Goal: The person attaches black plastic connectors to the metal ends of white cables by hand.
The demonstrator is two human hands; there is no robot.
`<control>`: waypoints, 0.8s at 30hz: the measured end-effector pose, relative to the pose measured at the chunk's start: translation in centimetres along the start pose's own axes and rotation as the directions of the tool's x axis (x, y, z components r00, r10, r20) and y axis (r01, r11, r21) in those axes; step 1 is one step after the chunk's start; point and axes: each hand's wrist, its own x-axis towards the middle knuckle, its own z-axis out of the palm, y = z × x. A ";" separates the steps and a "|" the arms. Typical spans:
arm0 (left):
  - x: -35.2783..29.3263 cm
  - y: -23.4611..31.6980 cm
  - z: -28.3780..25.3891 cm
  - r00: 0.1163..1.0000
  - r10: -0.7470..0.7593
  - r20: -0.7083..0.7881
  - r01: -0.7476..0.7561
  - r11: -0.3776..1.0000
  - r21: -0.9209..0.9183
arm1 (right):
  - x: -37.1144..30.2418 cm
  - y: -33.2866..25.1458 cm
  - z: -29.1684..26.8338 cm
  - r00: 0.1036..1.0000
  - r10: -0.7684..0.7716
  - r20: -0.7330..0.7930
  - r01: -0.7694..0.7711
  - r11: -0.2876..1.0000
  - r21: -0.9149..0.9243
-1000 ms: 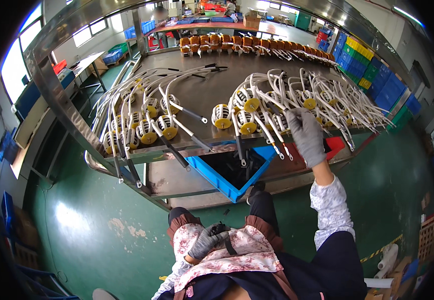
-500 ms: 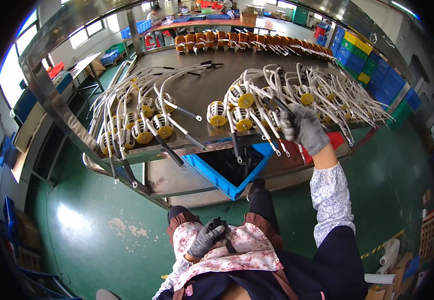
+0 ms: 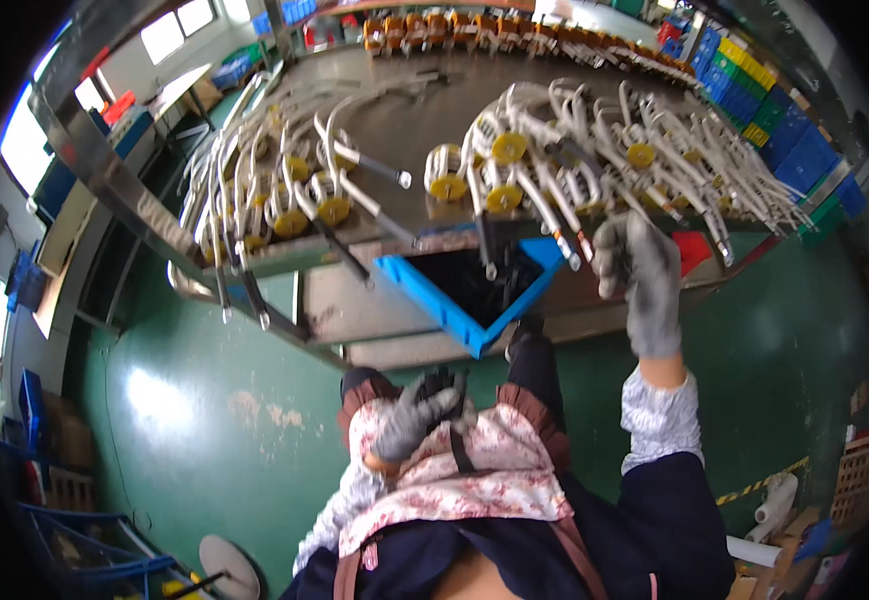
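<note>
My right hand (image 3: 643, 285), in a grey glove, is raised at the table's front edge with its fingers curled. A white cable (image 3: 623, 192) with a dark sleeve reaches the top of this hand; whether the fingers grip anything is hidden. Over my lap, my gloved left hand (image 3: 413, 420) is closed around small black pieces (image 3: 443, 384), blurred but like short tubing. On the metal table (image 3: 380, 105) stand several yellow-ended coils (image 3: 447, 187) with white leads. Many leads hang over the front edge, some with black sleeves (image 3: 486, 235) and metal lugs.
Below the table edge, a blue bin (image 3: 445, 305) holds dark pieces. A red bin (image 3: 693, 252) sits behind my right hand. Orange-brown coils (image 3: 475, 32) line the far edge. Stacked blue, green and yellow crates (image 3: 770, 120) stand at the right. A metal frame post (image 3: 120, 175) rises at the left.
My right hand has drawn back from the dark sleeve on the cable, toward me. My left hand stays over my lap with the black pieces. The view has tilted downward.
</note>
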 end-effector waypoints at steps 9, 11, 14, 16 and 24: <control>3.9 1.8 3.8 0.986 -0.001 0.167 -0.013 0.997 0.082 | -10.0 8.6 7.0 0.995 -0.101 0.024 0.103 0.987 -0.120; 4.1 1.5 4.0 0.974 -0.058 0.217 0.032 0.992 0.121 | -9.3 7.9 5.8 0.996 0.056 -0.067 -0.040 0.977 0.210; 3.4 0.6 3.4 0.975 -0.145 0.168 0.118 0.980 0.159 | -7.2 6.9 2.4 0.978 0.192 -0.081 -0.159 0.938 0.309; 2.8 -0.2 2.6 0.981 -0.149 0.121 0.125 0.975 0.185 | -6.0 7.2 1.6 0.972 -0.107 -0.207 0.066 0.978 -0.199; 0.9 -1.1 1.1 0.982 -0.190 -0.010 0.186 0.945 0.270 | -3.9 7.6 2.7 0.911 -0.277 -0.305 0.223 0.954 -0.199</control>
